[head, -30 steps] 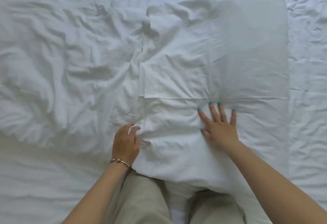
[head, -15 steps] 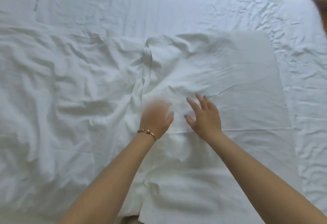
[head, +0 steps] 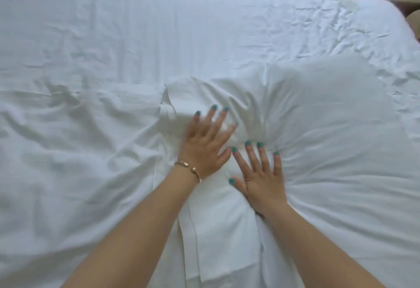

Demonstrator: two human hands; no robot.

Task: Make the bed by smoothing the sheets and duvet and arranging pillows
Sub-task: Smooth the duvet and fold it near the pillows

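Pressing flat with fingers spread and gripping nothing, the left hand (head: 205,144) and right hand (head: 261,177) smooth the plump white fabric pillow (head: 322,128) lying mid-bed on the wrinkled white sheet (head: 79,128), which probably next needs carrying toward the headboard.

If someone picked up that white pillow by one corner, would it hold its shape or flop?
Probably flop: the pillow dents deeply where the right hand presses flat, so its filling seems soft. Its loose case bunches under the left hand and would likely slide about. It looks light.

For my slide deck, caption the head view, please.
Both hands, left hand and right hand, press flat on a white pillow atop the bed sheet.
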